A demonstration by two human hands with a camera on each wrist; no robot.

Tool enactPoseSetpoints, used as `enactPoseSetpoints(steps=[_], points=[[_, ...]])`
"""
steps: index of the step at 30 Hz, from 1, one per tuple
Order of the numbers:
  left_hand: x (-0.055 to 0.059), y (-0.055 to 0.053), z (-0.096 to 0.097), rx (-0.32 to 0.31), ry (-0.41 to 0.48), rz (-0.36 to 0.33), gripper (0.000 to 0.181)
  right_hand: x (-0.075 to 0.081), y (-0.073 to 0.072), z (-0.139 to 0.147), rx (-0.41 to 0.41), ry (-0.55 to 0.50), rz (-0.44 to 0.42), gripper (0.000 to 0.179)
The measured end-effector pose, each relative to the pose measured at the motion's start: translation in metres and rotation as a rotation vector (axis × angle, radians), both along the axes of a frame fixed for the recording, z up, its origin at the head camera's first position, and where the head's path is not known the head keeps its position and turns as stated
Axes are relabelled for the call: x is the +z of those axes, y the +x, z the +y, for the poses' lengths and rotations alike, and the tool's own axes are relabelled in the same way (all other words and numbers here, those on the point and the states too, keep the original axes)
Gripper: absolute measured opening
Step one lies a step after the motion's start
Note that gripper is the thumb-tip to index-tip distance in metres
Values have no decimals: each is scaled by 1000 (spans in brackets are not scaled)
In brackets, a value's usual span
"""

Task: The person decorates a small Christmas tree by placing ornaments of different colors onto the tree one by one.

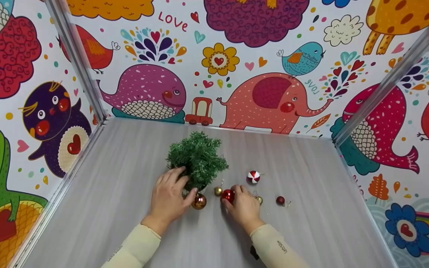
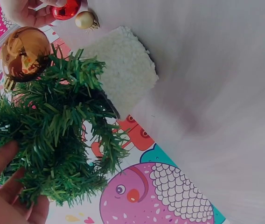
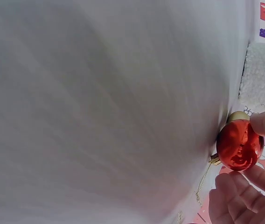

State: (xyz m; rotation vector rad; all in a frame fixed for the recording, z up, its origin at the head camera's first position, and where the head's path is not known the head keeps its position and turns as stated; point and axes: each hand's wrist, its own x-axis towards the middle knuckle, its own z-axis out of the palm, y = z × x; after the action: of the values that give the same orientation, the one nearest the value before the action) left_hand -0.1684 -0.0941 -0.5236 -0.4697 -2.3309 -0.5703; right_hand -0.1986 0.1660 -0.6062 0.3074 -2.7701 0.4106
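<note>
A small green artificial Christmas tree [image 1: 201, 154] stands mid-table, its fuzzy white base [image 2: 125, 70] showing in the left wrist view. On its left side, my left hand [image 1: 171, 193] touches the branches with loosely extended fingers. A shiny copper-gold bauble [image 1: 199, 201] is at the tree's near side, close to the left thumb. To the right of the tree, my right hand [image 1: 245, 206] pinches a glossy red bauble [image 3: 240, 144] between thumb and fingers, low over the table. Its gold cap and cord point away from the palm. A small gold bauble [image 1: 218, 191] lies between the tree and this hand.
Right of the right hand are a red-and-white striped bauble [image 1: 253, 176], a small dark red bauble [image 1: 280, 200] and another gold bauble [image 1: 260, 200] partly hidden by the fingers. Cartoon-printed walls [image 1: 270, 100] enclose the grey table [image 1: 311, 230]. A dark object [image 1: 254, 253] shows beside the right sleeve.
</note>
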Motion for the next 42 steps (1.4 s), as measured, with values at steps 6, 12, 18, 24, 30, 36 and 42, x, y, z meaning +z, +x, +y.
enactPoseSetpoints(steps=[6,12,18,24,30,36,42], points=[[-1,-2,-3,-10,3,8,33,0,-1,0,2,0,-1,45],[1,-3,-8,-23,-21,-19,34,0,-1,1,-2,1,-11,44],[5,-2,-13,-43,-48,-60,33,-1,-1,2,-8,8,-18,44],[5,-4,-17,-72,-59,-60,31,-1,-1,2,-6,9,-12,43],[7,-4,-21,-81,-65,-51,29,-2,-1,2,4,10,15,42],[8,-4,-21,-87,-68,-51,30,-2,-1,2,-1,5,-18,42],[8,-4,-20,-93,-60,-47,30,0,-1,2,6,-17,-45,41]])
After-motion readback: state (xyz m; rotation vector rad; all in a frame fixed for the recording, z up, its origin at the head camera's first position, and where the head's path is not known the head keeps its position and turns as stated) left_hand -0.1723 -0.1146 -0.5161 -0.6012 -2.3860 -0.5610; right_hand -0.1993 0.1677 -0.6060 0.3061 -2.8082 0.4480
